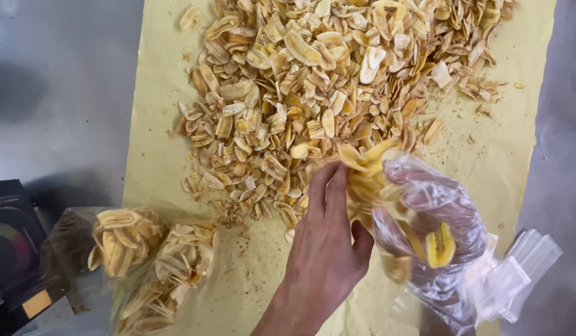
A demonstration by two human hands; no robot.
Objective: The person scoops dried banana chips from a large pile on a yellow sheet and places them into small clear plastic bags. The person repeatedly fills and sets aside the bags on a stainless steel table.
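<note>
Nearest the lens, the left hand [325, 249] reaches forward, bare, fingers extended and held together, their tips against a clump of banana chips [363, 168] at the mouth of a clear plastic bag [434, 214]. The right hand [428, 218] is mostly hidden behind the bag film; it appears to grip the bag from beneath and hold it open, though its finger position cannot be told for certain. A few chips already sit inside the bag, one bright yellow slice low down. Beyond the fingertips lies the big heap of chips [319, 81] on yellow paper [157, 124]. To the left of the left wrist lie two filled bags [154, 267]; to the right of the bag, a stack of empty bags [518, 267]. Judgement: the sweep goes best with the bag mouth kept wide and low against the paper, fingers flat to push rather than pinch, so thin slices do not snap or spill over the edge.
</note>
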